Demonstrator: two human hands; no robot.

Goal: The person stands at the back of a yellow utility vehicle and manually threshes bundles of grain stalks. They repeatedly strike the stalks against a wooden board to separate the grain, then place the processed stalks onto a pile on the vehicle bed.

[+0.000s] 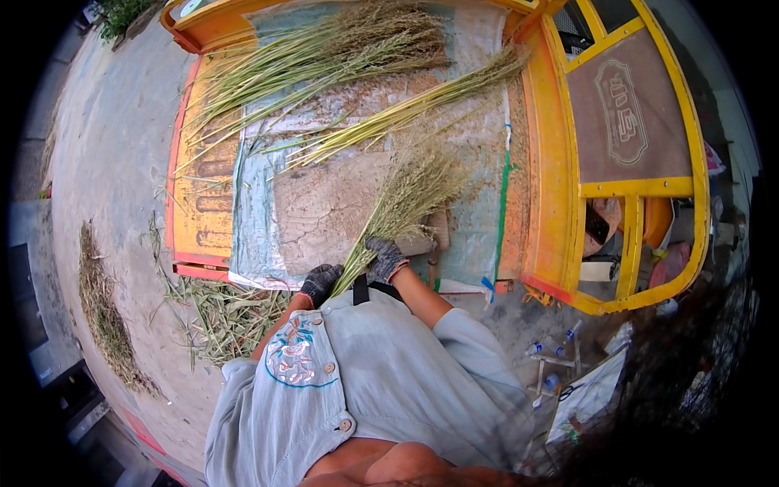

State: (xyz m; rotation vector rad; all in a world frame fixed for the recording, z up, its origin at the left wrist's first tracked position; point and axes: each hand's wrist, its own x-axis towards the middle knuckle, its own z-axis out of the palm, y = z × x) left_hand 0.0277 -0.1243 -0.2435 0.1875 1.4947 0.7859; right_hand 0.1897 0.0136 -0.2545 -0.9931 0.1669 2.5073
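Your left hand [320,282] and right hand [386,258], both in dark gloves, are closed around the stem end of a grass bundle [402,199]. This grip keeps the stalks gathered, so the bushy tips fan out over the grey sheet [324,203] lining the orange cart bed [203,203]. Two more bundles [324,57] lie across the far end. Cut scraps [223,316] litter the ground beside the cart.

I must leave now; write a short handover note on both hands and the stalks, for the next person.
Left hand: gloved, closed on the stem end of the held bundle.
Right hand: gloved, gripping the same bundle a little higher.
Its seed heads rest on the sheet over the orange cart bed.
Done: cannot tell.
Left: two more bundles lie further up the sheet. Loose straw lies on the ground.
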